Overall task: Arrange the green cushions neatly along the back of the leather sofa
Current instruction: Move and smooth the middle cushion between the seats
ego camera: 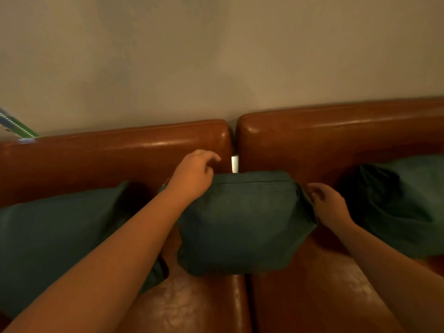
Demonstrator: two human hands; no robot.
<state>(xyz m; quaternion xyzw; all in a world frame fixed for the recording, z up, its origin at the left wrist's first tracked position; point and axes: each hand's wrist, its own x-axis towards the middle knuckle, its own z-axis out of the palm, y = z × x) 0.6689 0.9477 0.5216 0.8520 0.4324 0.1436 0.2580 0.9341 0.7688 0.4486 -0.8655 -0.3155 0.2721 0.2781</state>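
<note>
Three green cushions lean against the back of the brown leather sofa [336, 140]. The middle cushion [242, 222] stands upright over the gap between the two backrests. My left hand [194, 174] rests at its top left corner, fingers curled, touching the backrest. At its top right corner my right hand [329, 205] pinches the fabric edge. The left cushion [60, 241] lies partly under my left forearm. The right cushion [406, 203] slumps with a deep crease.
A plain beige wall [216, 56] rises right behind the sofa. A small white object [235, 163] shows in the gap between the backrests. A green striped item [16, 126] pokes in at the far left. Shiny seat cushions [312, 296] fill the foreground.
</note>
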